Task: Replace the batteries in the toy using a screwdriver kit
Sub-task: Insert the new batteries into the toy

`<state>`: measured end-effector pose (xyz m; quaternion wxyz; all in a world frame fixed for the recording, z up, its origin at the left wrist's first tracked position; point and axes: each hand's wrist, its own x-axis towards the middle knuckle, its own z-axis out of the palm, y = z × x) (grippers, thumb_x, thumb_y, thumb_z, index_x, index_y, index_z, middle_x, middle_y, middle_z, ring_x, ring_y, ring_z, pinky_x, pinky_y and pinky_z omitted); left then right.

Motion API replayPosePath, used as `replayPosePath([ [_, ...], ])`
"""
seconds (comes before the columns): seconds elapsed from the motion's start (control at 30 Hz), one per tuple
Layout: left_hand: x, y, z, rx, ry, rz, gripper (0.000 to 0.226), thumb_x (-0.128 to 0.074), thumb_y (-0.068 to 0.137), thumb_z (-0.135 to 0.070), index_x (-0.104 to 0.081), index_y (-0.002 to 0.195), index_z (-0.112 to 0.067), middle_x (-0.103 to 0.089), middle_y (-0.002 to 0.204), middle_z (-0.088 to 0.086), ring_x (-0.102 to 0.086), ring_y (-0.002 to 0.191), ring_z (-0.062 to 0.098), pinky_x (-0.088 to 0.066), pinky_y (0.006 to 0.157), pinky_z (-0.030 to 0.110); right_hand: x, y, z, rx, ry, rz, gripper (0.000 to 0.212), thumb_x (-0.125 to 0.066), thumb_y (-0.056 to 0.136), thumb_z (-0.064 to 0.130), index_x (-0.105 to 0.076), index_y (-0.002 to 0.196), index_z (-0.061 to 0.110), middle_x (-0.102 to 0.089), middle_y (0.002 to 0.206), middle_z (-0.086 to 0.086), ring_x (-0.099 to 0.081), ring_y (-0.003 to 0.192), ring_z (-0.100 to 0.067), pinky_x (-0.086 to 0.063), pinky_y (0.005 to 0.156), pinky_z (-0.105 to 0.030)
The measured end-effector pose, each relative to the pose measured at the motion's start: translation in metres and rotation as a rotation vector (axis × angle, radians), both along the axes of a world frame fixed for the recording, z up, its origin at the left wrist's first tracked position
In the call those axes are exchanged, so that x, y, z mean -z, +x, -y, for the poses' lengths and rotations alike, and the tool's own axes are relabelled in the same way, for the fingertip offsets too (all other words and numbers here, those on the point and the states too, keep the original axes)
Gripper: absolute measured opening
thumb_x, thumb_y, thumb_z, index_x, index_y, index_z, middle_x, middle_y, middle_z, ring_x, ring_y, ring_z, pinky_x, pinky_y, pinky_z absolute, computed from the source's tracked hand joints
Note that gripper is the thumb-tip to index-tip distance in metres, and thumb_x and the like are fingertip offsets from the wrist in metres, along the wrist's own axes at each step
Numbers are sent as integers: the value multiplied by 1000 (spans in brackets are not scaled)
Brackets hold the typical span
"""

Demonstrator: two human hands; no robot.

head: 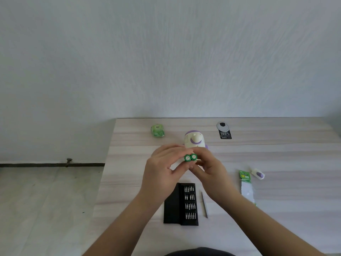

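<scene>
Both forearms are reaching in from the near edge and converging over the middle of the surface [276, 154]. Between them, a black screwdriver kit [181, 205] is lying open with four rows of bits showing, and a slim screwdriver [204, 205] is lying just to its right.

Farther out, the left hand [162, 169] and the right hand [208, 165] are meeting above the surface. Two green batteries [190, 157] are sitting side by side between the fingertips, metal ends facing the camera, at the far tips of both hands. Each grip is clamped on the pair: the left thumb and curled fingers are pinching from the left, the right ones from the right. Both wrists are angling inward, with the backs of the hands turned toward the camera.

Just beyond the hands, the white and purple toy [194, 140] is standing on the surface. A green pack [157, 130] is lying far left of it, and a black tag [224, 133] far right. At the right, a battery wrapper [246, 183] is lying beside a small white and purple cover [258, 173].
</scene>
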<state>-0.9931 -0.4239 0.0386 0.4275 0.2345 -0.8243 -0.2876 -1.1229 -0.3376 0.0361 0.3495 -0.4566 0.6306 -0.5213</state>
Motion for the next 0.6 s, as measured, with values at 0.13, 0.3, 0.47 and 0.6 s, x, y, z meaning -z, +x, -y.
replayPosePath([
  [0.13,2,3,1,-3,-9,-26,17,-72,83,-24,-76,98,-16,-65,101,-6,-61,92,15,-51,80,28,-5,4,-7,86,-8,-146,15,-63,86,34,-63,99,41,-63,103,19,-60,101,-9,-46,87,-16],
  [0.3,1,6,1,54,-34,-40,20,-76,83,-16,-76,102,-13,-65,96,-1,-62,88,13,-52,77,25,-12,12,-8,171,-30,-267,21,-66,88,9,-65,96,29,-64,99,20,-58,97,1,-41,81,-7],
  [0.47,-9,11,0,42,13,-102,21,-72,85,-25,-74,103,-14,-68,93,-3,-65,85,8,-52,77,22,-18,19,-10,219,-56,-254,18,-68,86,12,-67,94,28,-66,96,20,-60,96,1,-40,81,-7],
  [0.6,-20,9,-3,-2,775,-267,40,-69,88,-21,-56,124,-31,-68,76,3,-67,75,15,-57,76,28,-24,22,-9,242,17,51,17,-66,87,8,-69,96,21,-73,93,12,-66,90,-1,-46,77,-10],
])
